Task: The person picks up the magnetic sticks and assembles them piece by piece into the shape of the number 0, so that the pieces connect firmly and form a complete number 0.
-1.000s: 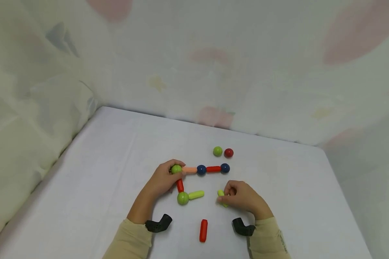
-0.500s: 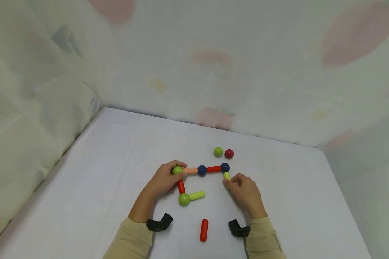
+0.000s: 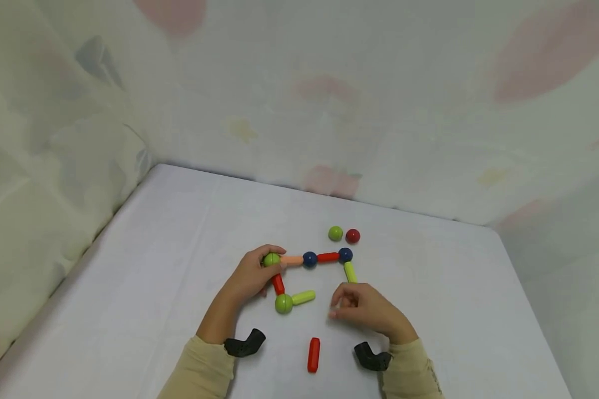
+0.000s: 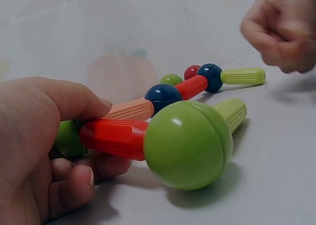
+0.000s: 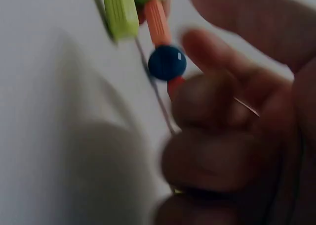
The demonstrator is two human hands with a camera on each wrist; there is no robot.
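My left hand [image 3: 249, 275] grips a green ball [image 3: 271, 259] at the left end of a chain: peach rod [image 3: 292, 259], blue ball [image 3: 309, 258], red rod [image 3: 328, 256], blue ball [image 3: 345, 255]. A light green rod [image 3: 350, 271] hangs down from that last ball. From the held ball a short red rod [image 4: 113, 136] runs to a second green ball [image 4: 190, 143], which carries another light green rod [image 3: 303, 297]. My right hand [image 3: 364, 307] hovers just below the chain's right end, fingers loosely curled, holding nothing.
A loose red rod [image 3: 313, 354] lies near the front edge between my wrists. A green ball [image 3: 335, 233] and a red ball [image 3: 352, 236] sit behind the chain. The white table [image 3: 169, 233] is bounded by draped cloth at the back and left.
My right hand carried the light green rod up to the right blue ball, left it attached there, then drew back towards me. The left hand stayed on its green ball.
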